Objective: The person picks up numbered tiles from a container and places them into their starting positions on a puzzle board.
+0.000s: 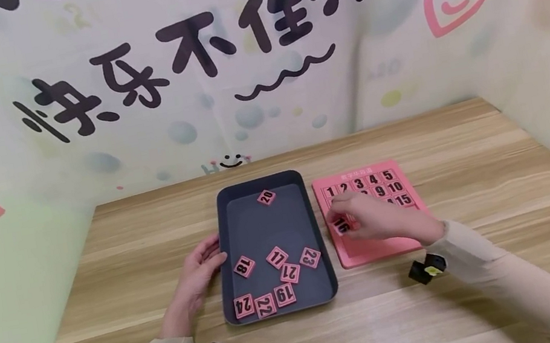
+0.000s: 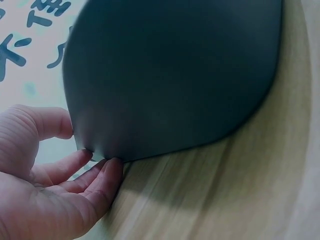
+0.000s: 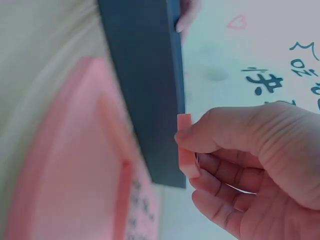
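Over the left side of a pink number board (image 1: 377,249), my right hand (image 1: 378,216) pinches the pink "16" number tile (image 1: 341,226) between thumb and fingers. In the right wrist view that tile (image 3: 185,142) stands edge-on at the fingertips. My left hand (image 1: 200,272) holds the left side of a dark grey tray (image 1: 268,228), its thumb at the rim and fingers against the outer wall. Loose number tiles lie in the tray: "20" (image 1: 267,197) near the far end, "18" (image 1: 244,266), "17" (image 1: 276,257) and several others nearer me. The right hand hides part of the board.
Rows of number tiles (image 1: 373,179) fill the board's far part, with 1 to 5 along the top. Tray and board stand side by side on a wooden table (image 1: 154,236). A printed wall covering (image 1: 139,152) rises behind the table's far edge.
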Available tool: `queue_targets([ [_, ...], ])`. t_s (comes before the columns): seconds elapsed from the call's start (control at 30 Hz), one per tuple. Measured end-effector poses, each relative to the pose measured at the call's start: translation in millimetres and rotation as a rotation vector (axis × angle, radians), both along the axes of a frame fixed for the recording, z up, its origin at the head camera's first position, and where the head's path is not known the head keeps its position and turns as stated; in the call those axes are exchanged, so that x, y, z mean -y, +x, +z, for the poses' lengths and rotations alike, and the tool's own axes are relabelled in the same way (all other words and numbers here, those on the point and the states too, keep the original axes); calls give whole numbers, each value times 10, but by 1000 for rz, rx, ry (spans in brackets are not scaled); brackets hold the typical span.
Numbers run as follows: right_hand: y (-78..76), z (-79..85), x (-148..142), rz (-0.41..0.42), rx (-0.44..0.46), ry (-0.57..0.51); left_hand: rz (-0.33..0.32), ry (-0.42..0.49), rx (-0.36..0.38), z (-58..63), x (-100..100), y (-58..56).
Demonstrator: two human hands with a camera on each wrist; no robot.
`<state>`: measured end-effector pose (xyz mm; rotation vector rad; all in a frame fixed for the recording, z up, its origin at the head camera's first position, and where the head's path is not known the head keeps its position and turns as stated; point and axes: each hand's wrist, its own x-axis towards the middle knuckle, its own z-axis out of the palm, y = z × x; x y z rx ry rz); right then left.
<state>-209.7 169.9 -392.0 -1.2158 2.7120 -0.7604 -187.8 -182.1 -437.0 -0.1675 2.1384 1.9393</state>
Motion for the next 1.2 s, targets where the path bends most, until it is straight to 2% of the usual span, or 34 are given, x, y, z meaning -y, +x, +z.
queue_targets([
  [0.27,110,-177,-158,-3,34,59,-4,1,-2,11,-2,9],
  [0.53,166,-264,-170,6,-18,63,-6,4,-14,5,-9,21],
  [0.6,181,-259,-168,-30,-39,57,-8,8,-17,7,-9,19],
  [0.7,208,-253,-150,-147,-61,56,-8,9,-22,11,-6,17],
  [0.8,247,-258,-126,-295,-42,70,-5,6,-22,18,-7,23],
  [0.9,276,-267,-113,-390,-3,96,-9,-2,-23,23,-7,33],
  [1.03,277,-255,-117,-419,47,109,-9,-6,-22,21,-8,32],
  [1.2,244,-251,-123,-390,67,82,-6,-8,-24,22,-10,30],
])
